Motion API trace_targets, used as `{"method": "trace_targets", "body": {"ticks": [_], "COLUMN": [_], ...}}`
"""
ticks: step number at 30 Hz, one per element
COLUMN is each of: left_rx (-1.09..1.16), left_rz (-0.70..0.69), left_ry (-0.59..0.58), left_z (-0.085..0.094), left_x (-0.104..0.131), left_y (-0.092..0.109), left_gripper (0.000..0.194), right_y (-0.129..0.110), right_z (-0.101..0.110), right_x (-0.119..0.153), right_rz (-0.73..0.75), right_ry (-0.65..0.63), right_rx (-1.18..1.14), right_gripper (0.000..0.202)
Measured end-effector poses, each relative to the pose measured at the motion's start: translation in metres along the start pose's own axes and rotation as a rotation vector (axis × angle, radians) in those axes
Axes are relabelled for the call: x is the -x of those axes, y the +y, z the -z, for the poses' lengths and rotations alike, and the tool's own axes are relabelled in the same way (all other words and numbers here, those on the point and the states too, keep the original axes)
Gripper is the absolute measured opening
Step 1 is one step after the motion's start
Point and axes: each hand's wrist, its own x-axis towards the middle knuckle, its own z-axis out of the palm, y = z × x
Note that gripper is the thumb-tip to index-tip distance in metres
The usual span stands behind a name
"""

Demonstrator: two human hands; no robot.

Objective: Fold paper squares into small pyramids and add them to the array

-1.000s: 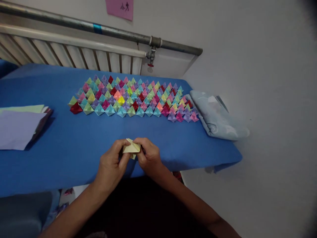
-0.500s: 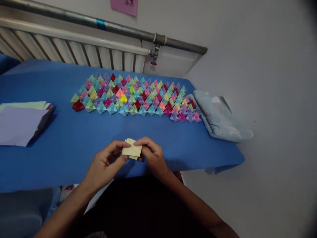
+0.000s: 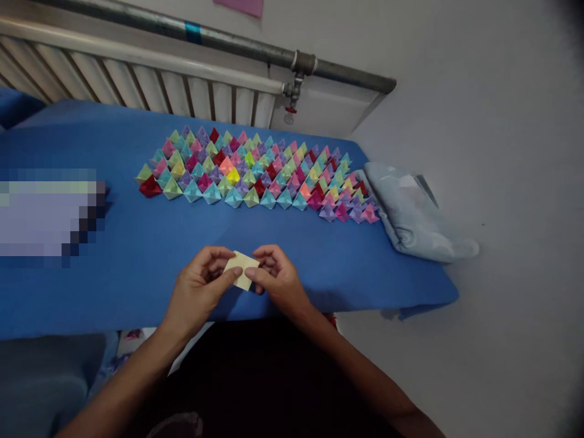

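Between my two hands is a small folded piece of pale yellow paper (image 3: 243, 280), raised over the front of the blue-covered table (image 3: 137, 261). My left hand (image 3: 201, 286) pinches its left side, thumb on the face turned to me and fingers behind. At the right side my right hand (image 3: 278, 277) grips it the same way, with its thumb near the middle. Both hands are closed on the paper; some fingertips are hidden behind it. Beyond them stand rows of small folded paper pieces (image 3: 250, 196) in many colours.
On the left lies a stack of coloured paper (image 3: 41, 222), blurred into blocks. A folded grey-blue cloth (image 3: 410, 213) rests at the right end, by the wall (image 3: 515, 182). Behind the table run a radiator (image 3: 173, 91) and a metal pipe (image 3: 246, 45) with a valve (image 3: 294, 91).
The yellow paper has turned and now shows a smoother, diamond-like face instead of the layered folds. Both thumbs have come onto its front. The view has shifted slightly.
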Motion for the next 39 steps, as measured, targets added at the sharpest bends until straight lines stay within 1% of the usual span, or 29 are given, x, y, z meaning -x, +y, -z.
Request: {"method": "trace_targets", "body": {"ticks": [2, 4, 6, 9, 12, 14, 16, 18, 21, 24, 27, 29, 32, 34, 37, 39], "left_rx": [0.000, 0.025, 0.081, 0.147, 0.156, 0.152, 0.157, 0.178, 0.209, 0.205, 0.176, 0.171, 0.195, 0.227, 0.285, 0.320], "left_rz": [0.006, 0.042, 0.103, 0.171, 0.169, 0.162, 0.156, 0.149, 0.150, 0.161, 0.146, 0.133, 0.122, 0.112, 0.110, 0.128], "left_ry": [0.010, 0.005, 0.010, 0.039, 0.076, 0.094, 0.102, 0.107, 0.120, 0.139, 0.161, 0.178, 0.201, 0.213, 0.245, 0.257], "left_z": [0.001, 0.002, 0.001, 0.000, 0.000, 0.001, 0.001, 0.001, 0.001, 0.001, 0.002, 0.002, 0.003, 0.002, 0.001, 0.001], "left_x": [-0.001, -0.002, -0.004, -0.008, -0.010, -0.010, -0.010, -0.010, -0.010, -0.011, -0.012, -0.013, -0.014, -0.015, -0.017, -0.019], "left_y": [-0.002, -0.002, -0.001, 0.000, -0.001, -0.002, -0.002, -0.002, 0.000, 0.001, 0.000, -0.001, -0.003, -0.003, -0.004, -0.004], "left_gripper": [0.048, 0.059, 0.055, 0.040, 0.035, 0.032, 0.031, 0.030, 0.030, 0.030, 0.027, 0.025, 0.024, 0.024, 0.025, 0.026], "right_y": [0.000, -0.001, -0.003, -0.005, -0.005, -0.006, -0.008, -0.010, -0.011, -0.009, -0.006, -0.005, -0.005, -0.005, -0.006, -0.007], "right_z": [-0.001, 0.000, 0.000, -0.001, -0.003, -0.004, -0.004, -0.003, -0.001, 0.002, 0.003, 0.003, 0.002, 0.001, 0.000, 0.000], "right_x": [0.000, 0.001, 0.002, 0.004, 0.005, 0.005, 0.004, 0.004, 0.004, 0.003, 0.002, 0.002, 0.002, 0.002, 0.003, 0.004], "right_rz": [-0.067, -0.105, -0.110, -0.061, -0.017, -0.018, -0.058, -0.131, -0.189, -0.111, -0.033, -0.041, -0.090, -0.104, -0.074, -0.058], "right_ry": [-0.070, -0.099, -0.083, -0.055, -0.020, -0.019, -0.050, -0.117, -0.189, -0.159, -0.140, -0.152, -0.180, -0.176, -0.136, -0.133], "right_rx": [0.059, 0.135, 0.181, 0.228, 0.302, 0.311, 0.252, 0.193, 0.230, 0.336, 0.378, 0.371, 0.355, 0.361, 0.412, 0.420], "right_gripper": [0.027, 0.023, 0.022, 0.020, 0.022, 0.021, 0.016, 0.016, 0.018, 0.025, 0.028, 0.027, 0.024, 0.024, 0.027, 0.027]}}
